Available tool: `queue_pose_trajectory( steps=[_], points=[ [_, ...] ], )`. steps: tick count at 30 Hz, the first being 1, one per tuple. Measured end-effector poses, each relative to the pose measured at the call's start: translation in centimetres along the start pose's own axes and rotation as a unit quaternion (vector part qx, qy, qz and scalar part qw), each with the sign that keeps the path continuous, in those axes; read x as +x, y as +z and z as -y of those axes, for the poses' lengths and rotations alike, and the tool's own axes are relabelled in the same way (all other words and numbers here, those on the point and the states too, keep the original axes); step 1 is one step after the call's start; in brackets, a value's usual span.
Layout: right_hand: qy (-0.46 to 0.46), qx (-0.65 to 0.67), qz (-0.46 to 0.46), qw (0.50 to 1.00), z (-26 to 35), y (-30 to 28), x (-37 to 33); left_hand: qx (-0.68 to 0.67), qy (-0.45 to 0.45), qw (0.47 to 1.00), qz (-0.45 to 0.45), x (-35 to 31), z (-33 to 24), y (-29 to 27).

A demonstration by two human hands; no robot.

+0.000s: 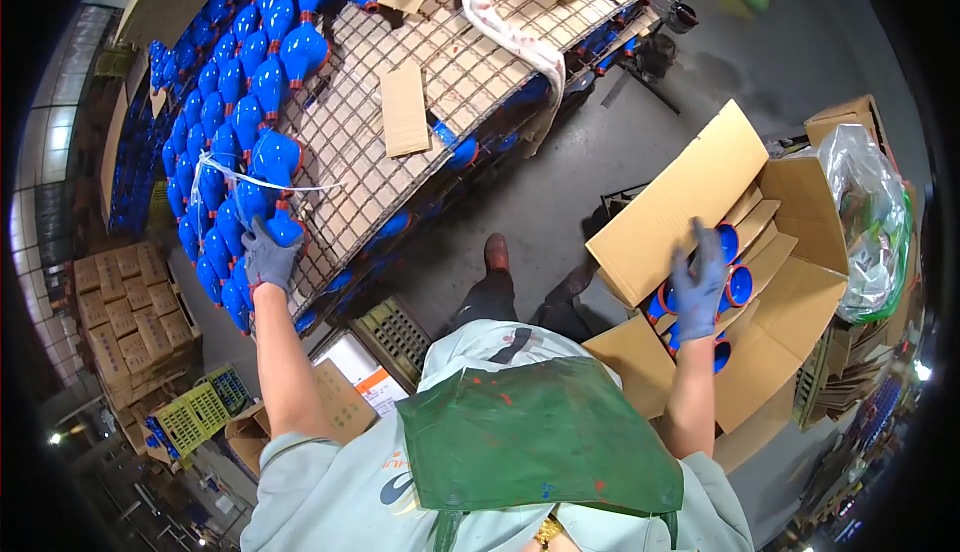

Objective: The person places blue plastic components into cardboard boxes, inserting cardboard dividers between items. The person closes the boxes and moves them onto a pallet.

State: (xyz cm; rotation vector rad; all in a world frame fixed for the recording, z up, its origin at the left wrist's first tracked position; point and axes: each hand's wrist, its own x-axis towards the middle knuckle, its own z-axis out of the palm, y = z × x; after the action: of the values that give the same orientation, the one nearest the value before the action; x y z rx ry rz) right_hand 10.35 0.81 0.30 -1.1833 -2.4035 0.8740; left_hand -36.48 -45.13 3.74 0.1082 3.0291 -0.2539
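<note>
My left hand (pixel 268 257), in a grey glove, reaches to the near end of a wire-mesh rack. Its fingers close round a glossy blue bulb-shaped piece (pixel 287 227) with a red end. Many similar blue pieces (pixel 305 52) lie in rows on the rack. My right hand (pixel 699 287), also gloved, is over an open cardboard carton (pixel 790 322), fingers stretched out. Beside these fingers, blue pieces with round open ends (pixel 739 285) sit between cardboard dividers (pixel 765 262). Part of the carton's contents is hidden behind my right hand.
The mesh rack (pixel 370 122) holds a loose cardboard strip (pixel 404 112) and a white cloth (pixel 510 37). A clear plastic bag (pixel 862 222) stands right of the carton. Stacked boxes (pixel 130 312) and yellow crates (pixel 195 417) are at left. A plastic crate (pixel 392 337) lies by my legs.
</note>
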Motion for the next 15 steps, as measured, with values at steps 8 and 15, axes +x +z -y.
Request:
queue_pose_trajectory(
  steps=[8, 15],
  points=[
    [-0.036, -0.262, 0.046, 0.963, 3.5, 5.8, -4.0, -0.401, 0.229, 0.887, -0.012, -6.9, -4.3, -2.0],
    [0.106, 0.628, 0.224, 0.738, 13.0, 6.0, -2.6, -0.379, 0.516, 0.766, -0.058, -18.2, -21.0, -6.5]
  ],
)
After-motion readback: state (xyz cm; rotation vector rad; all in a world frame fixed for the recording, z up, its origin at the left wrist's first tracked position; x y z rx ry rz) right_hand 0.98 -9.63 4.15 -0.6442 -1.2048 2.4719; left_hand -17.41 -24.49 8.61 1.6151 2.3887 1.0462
